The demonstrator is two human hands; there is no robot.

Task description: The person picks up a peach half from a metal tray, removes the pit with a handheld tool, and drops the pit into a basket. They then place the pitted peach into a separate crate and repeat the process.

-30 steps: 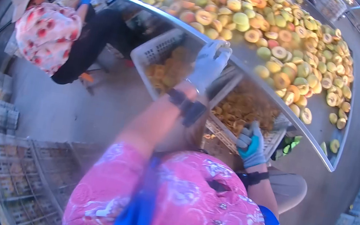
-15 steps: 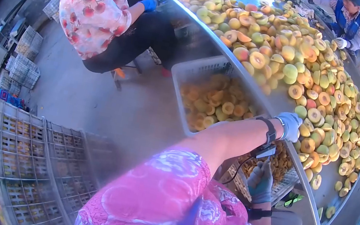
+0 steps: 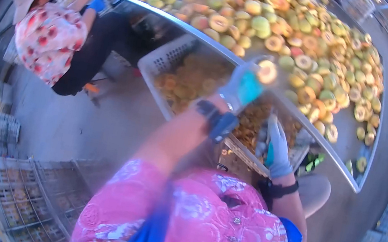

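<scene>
Half a second ago my left hand (image 3: 248, 85) was out at the rim of the counter (image 3: 348, 143), against the fruit. Now it is at half past one from the middle of my view, palm turned up, its fingertips gripping a fruit half (image 3: 267, 71), cut face showing. So one piece is out of the heap (image 3: 313, 64), which lies at one o'clock, and it is in neither basket.

My right hand (image 3: 277, 154), at three o'clock, has changed too: its fingers were bent and now run out straight, over the edge of a basket (image 3: 248, 155) of small brown bits. Its palm faces away, so I cannot tell whether anything is tucked in it. The two hands are nearer each other now, but apart, and the piece touches only the left one.

Towards eleven o'clock, a white basket (image 3: 155, 60) holds more fruit. A person in a hat (image 3: 49, 43) sits at ten.
</scene>
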